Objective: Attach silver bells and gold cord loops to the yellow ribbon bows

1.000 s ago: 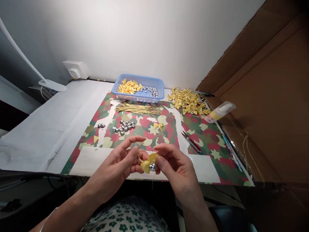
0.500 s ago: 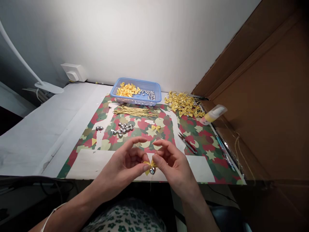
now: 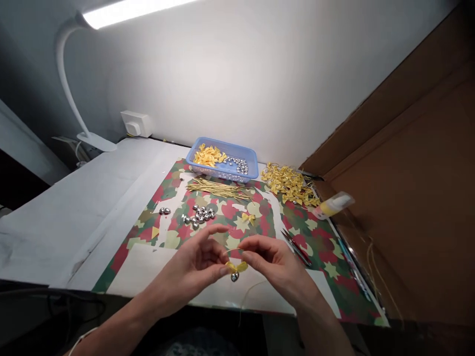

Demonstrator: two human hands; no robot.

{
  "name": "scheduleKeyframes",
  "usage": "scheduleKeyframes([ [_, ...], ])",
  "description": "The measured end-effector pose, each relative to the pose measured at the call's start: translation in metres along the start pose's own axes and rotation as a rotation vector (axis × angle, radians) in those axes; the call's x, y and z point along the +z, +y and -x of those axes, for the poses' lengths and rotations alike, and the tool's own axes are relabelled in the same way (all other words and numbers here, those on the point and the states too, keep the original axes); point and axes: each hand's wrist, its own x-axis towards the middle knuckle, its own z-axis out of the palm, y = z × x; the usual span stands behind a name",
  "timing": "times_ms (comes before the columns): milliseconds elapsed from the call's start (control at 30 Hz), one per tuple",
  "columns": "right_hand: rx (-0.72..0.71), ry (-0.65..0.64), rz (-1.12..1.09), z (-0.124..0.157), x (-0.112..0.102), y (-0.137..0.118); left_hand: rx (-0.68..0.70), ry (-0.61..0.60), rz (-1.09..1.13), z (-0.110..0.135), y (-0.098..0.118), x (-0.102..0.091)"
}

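Between thumb and fingers, my left hand pinches one side of a yellow ribbon bow. Below the bow's middle hangs a shiny silver bead, apparently heart-shaped. My right hand is closed at the fingertips on a thin gold cord, which arches above the bow toward my left fingers. A pale loose thread trails below the right hand over the table's front edge. Past my hands lies another yellow bow, with a cluster of silver beads to its left.
Behind are a bundle of gold cords, a blue basket of yellow bows and small silver beads, and a heap of finished-looking bows. Red-handled snips and a bottle lie right. A desk lamp stands left.
The view has tilted up, bringing in the lamp's lit head. My right fingers have moved off the bow and up, drawing the cord into an arch; my left hand stays on the bow.
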Motion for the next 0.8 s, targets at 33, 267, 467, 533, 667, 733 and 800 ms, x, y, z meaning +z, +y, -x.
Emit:
scheduleKeyframes([
  [33, -0.003, 0.033, 0.018, -0.004, -0.005, -0.002, 0.005, 0.057, -0.014, -0.002, -0.002, -0.005],
  [267, 0.013, 0.485, 0.171, -0.044, -0.094, 0.025, 0.048, 0.223, -0.234, -0.007, -0.048, -0.025],
  [467, 0.181, 0.727, 0.309, -0.074, -0.18, 0.059, 0.137, 0.306, -0.365, 0.0, -0.085, -0.017],
  [533, 0.213, 0.788, 0.357, -0.078, -0.193, 0.071, 0.154, 0.318, -0.404, -0.002, -0.087, -0.016],
  [667, 0.274, 0.804, 0.462, -0.08, -0.195, 0.101, 0.222, 0.276, -0.512, -0.007, -0.084, -0.017],
  [733, 0.317, 0.779, 0.512, -0.078, -0.192, 0.115, 0.239, 0.26, -0.545, -0.008, -0.082, -0.018],
  [800, 0.354, 0.757, 0.568, -0.075, -0.192, 0.125, 0.246, 0.252, -0.564, -0.009, -0.081, -0.021],
])
